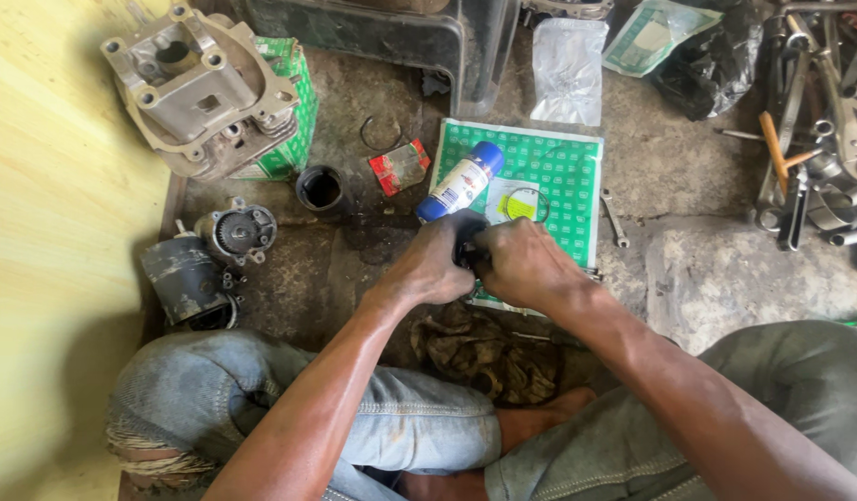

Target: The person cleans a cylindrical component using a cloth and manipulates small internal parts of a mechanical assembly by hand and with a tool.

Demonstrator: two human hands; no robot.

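**A:** What are the hands doing?

**B:** The left hand (pixel 435 262) and right hand (pixel 523 264) meet over the floor, both curled tight around a small dark part (pixel 467 249). Only a sliver of it shows between the knuckles, so I cannot tell exactly what kind of part it is. Neither hand is spread; both are wrapped on it.

**A:** Where is that part in the scene?

**B:** Held just above the near edge of a green patterned packet (pixel 558 172) lying flat on the concrete floor (pixel 688 167), in front of the person's knees.

**A:** What lies on the packet?

**B:** A blue-capped white spray can (pixel 462 181) lies across its left corner, tilted, its base almost touching the left hand. Beside it rests a thin ring (pixel 524 204).

**A:** And to the left?

**B:** A black cylinder sleeve (pixel 321 188) stands on the floor, with a small red packet (pixel 399 166) just beside it. Further left, a grey engine cylinder head (pixel 194 88) sits on a green box (pixel 294 102), and a starter motor (pixel 206 264) lies near the left knee.

**A:** To the right?

**B:** A small spanner (pixel 614 218) lies beside the green packet, and a heap of hand tools (pixel 818 139) sits well apart at the far right. A clear plastic bag (pixel 567 70) lies above the packet. A dirty rag (pixel 484 357) is bunched under the forearms.
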